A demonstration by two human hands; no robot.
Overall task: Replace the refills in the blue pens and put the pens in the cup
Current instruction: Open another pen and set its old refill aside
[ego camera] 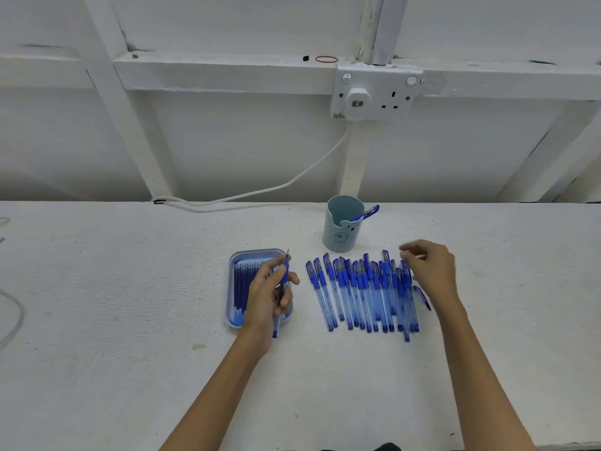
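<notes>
My left hand [268,296] grips an uncapped blue pen [282,289], tip pointing away, above a small blue tray [234,288] that holds several dark blue refills [241,284]. A row of several capped blue pens [361,292] lies on the table to the right of the tray. Over the right end of that row hovers my right hand [429,268]; its fingers are blurred and pinch something thin and pale that I cannot identify. A loose blue cap [422,297] lies just below that hand. Behind the row stands a pale blue cup [341,234] with one blue pen [367,213] leaning out.
The white table [130,304] meets a white wall at the back. A white cable [260,190] runs from a wall socket [374,92] down to the table's back edge. A thin wire loop lies at the far left edge.
</notes>
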